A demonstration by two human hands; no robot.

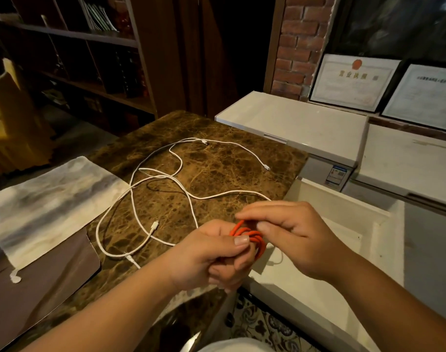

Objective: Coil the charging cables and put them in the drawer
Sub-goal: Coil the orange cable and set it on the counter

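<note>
A: Anything readable?
B: At two o'clock, the left framed certificate [353,82] carries a red emblem above large gold characters, too blurred to read.
A: And the freezer sticker [336,176]?
B: Too small.

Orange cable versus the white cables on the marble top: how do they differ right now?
The orange cable is wound into a small tight coil; the white cables lie uncoiled in loose, crossing loops. The orange cable is held up between the left hand and right hand, beside the open drawer; the white cables rest on the marble top, untouched. Neither is in the drawer yet.
</note>
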